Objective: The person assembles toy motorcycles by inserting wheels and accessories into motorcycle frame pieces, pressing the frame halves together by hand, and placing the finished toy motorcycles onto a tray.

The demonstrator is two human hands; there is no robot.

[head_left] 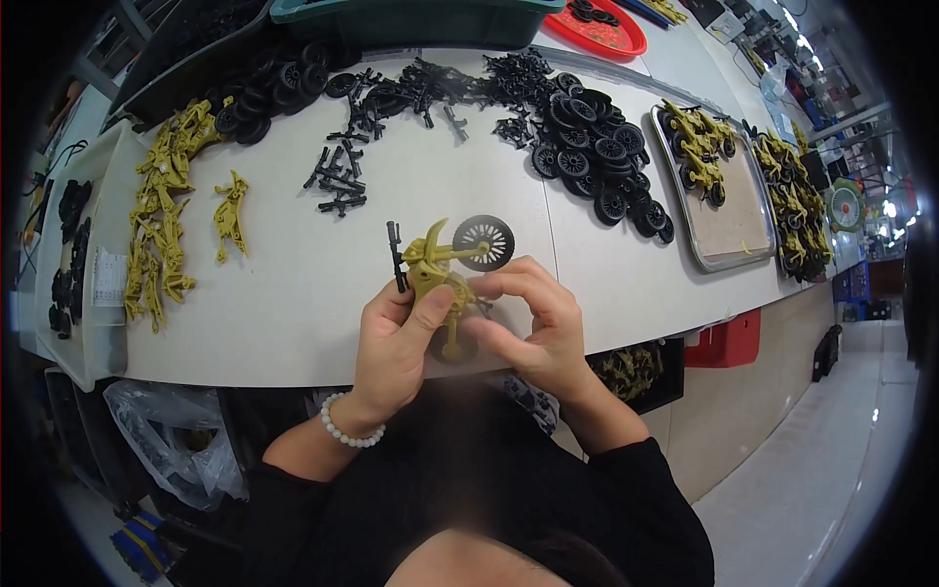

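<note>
A yellow toy motorcycle (430, 272) with a black spoked front wheel (484, 243) and a black handlebar (396, 256) is held over the near edge of the table. My left hand (396, 342) is closed on its body, the thumb lying across it. From the other side, my right hand (543, 333) has its thumb and index finger curled around the lower part of the toy. What lies between these fingertips is hard to make out. Below the hands, the toy's rear end (452, 349) is blurred and partly hidden.
Yellow body parts (156, 215) pile up at left beside a white bin (98, 323). Black handlebars (337, 176) and wheels (597, 147) lie across the back. A metal tray (729, 240) at right carries assembled motorcycles. A green bin (421, 24) stands behind.
</note>
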